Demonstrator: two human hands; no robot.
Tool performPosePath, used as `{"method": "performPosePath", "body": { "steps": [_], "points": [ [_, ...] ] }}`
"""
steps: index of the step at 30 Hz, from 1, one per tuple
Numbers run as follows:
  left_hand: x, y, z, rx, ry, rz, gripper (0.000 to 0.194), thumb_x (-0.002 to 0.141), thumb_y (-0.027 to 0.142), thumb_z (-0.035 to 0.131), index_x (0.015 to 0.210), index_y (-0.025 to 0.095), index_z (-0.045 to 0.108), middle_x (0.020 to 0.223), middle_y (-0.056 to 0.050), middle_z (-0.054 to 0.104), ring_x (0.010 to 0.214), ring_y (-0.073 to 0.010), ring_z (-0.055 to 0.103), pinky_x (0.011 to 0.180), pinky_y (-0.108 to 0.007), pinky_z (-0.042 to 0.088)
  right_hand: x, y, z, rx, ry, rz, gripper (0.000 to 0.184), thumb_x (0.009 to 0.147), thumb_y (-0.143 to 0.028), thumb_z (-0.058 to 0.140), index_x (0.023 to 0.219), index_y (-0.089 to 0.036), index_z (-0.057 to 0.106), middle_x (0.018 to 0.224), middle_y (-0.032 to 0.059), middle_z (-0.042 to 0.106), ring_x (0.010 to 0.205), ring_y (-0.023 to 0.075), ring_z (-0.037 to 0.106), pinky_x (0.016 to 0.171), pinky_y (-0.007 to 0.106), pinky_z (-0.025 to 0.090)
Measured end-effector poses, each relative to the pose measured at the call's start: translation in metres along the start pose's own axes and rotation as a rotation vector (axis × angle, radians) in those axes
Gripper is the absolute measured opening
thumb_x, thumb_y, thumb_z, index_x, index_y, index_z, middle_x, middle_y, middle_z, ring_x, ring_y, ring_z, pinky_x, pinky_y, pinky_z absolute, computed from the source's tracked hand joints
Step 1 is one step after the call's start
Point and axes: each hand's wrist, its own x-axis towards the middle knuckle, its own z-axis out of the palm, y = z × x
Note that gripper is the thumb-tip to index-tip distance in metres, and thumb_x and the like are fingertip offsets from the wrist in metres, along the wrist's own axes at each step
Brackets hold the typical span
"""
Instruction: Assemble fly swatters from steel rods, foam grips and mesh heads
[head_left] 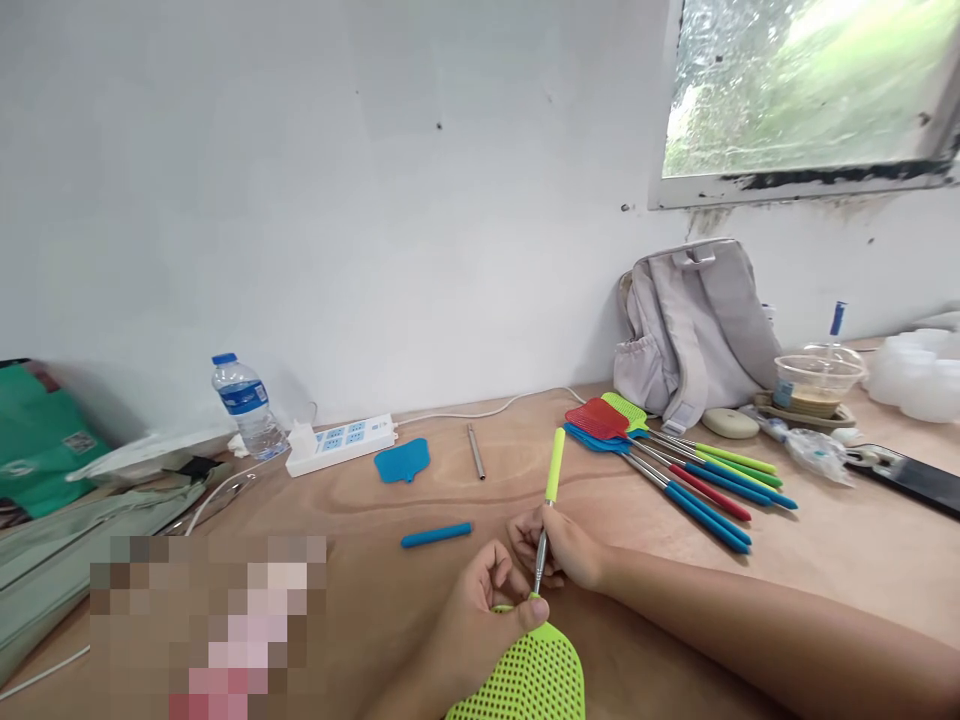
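Note:
My left hand (480,615) pinches the neck of a yellow-green fly swatter head (525,680) at the bottom of the view. My right hand (559,548) is closed round the swatter's thin metal rod (540,562), whose yellow-green handle (554,464) points up and away from me. Loose parts lie on the wooden table (825,550) ahead: a blue handle sleeve (436,535), a blue swatter head (403,461) and a bare metal rod (475,451).
Several assembled swatters (675,465) in red, blue and green lie to the right. A grey backpack (694,325), a plastic cup (816,383) and a phone (911,478) stand beyond. A power strip (341,443) and a water bottle (246,405) sit at the wall; bags lie at the left.

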Motion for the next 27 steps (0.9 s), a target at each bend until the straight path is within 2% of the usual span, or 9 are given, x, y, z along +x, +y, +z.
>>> {"method": "performPosePath", "body": {
  "steps": [5, 9, 14, 18, 22, 24, 27],
  "points": [
    [-0.002, 0.004, -0.001, -0.058, -0.047, 0.026, 0.049, 0.065, 0.034, 0.072, 0.062, 0.02, 0.026, 0.059, 0.008, 0.043, 0.051, -0.0033, 0.031, 0.05, -0.018, 0.027, -0.003, 0.0, 0.005, 0.006, 0.035, -0.007, 0.028, 0.07, -0.03, 0.028, 0.046, -0.02, 0.038, 0.033, -0.0055, 0.034, 0.028, 0.0065, 0.025, 0.028, 0.019, 0.017],
    [0.001, 0.005, -0.006, -0.196, -0.104, -0.002, 0.05, 0.061, 0.032, 0.076, 0.063, 0.02, 0.027, 0.058, 0.008, 0.045, 0.049, -0.0025, 0.034, 0.048, -0.016, 0.026, -0.002, 0.005, 0.007, 0.09, 0.066, -0.015, 0.027, 0.068, -0.032, 0.029, 0.047, -0.02, 0.04, 0.032, -0.0058, 0.034, 0.028, 0.0064, 0.026, 0.029, 0.019, 0.016],
    [0.006, 0.004, -0.016, -0.402, -0.139, -0.175, 0.044, 0.058, 0.032, 0.078, 0.074, 0.02, 0.039, 0.06, 0.006, 0.054, 0.048, -0.0055, 0.046, 0.048, -0.017, 0.031, 0.005, 0.005, 0.001, 0.231, 0.092, -0.006, 0.018, 0.06, -0.03, 0.039, 0.045, -0.021, 0.035, 0.03, -0.0091, 0.027, 0.028, 0.0046, 0.02, 0.03, 0.018, 0.019],
    [0.001, 0.012, -0.018, -0.336, -0.205, -0.398, 0.037, 0.062, 0.032, 0.075, 0.087, 0.013, 0.055, 0.069, -0.002, 0.063, 0.058, -0.0095, 0.056, 0.057, -0.021, 0.038, 0.006, -0.001, -0.004, 0.29, 0.147, -0.018, 0.02, 0.058, -0.026, 0.052, 0.054, -0.021, 0.034, 0.037, -0.0117, 0.03, 0.031, 0.0032, 0.018, 0.031, 0.016, 0.017],
    [-0.003, 0.016, -0.016, -0.263, -0.173, -0.449, 0.033, 0.06, 0.034, 0.076, 0.077, 0.011, 0.061, 0.07, -0.003, 0.064, 0.061, -0.0105, 0.057, 0.061, -0.022, 0.039, 0.011, -0.002, -0.019, 0.352, 0.374, -0.074, 0.029, 0.054, -0.023, 0.064, 0.062, -0.021, 0.037, 0.043, -0.0124, 0.033, 0.032, 0.0024, 0.02, 0.03, 0.015, 0.012],
    [-0.003, 0.014, -0.015, -0.235, -0.138, -0.474, 0.034, 0.056, 0.035, 0.078, 0.074, 0.013, 0.06, 0.065, -0.001, 0.063, 0.059, -0.0105, 0.056, 0.06, -0.023, 0.039, 0.015, -0.001, -0.03, 0.371, 0.502, -0.118, 0.028, 0.058, -0.03, 0.063, 0.063, -0.021, 0.037, 0.046, -0.0112, 0.036, 0.033, 0.0019, 0.021, 0.03, 0.016, 0.014],
    [-0.002, 0.014, -0.013, -0.159, -0.107, -0.53, 0.036, 0.054, 0.039, 0.078, 0.073, 0.014, 0.06, 0.064, 0.001, 0.062, 0.06, -0.0118, 0.056, 0.06, -0.023, 0.038, 0.023, 0.001, -0.045, 0.343, 0.599, -0.151, 0.028, 0.067, -0.041, 0.055, 0.064, -0.021, 0.035, 0.051, -0.009, 0.043, 0.033, 0.0025, 0.024, 0.03, 0.017, 0.019]
  ]
}}
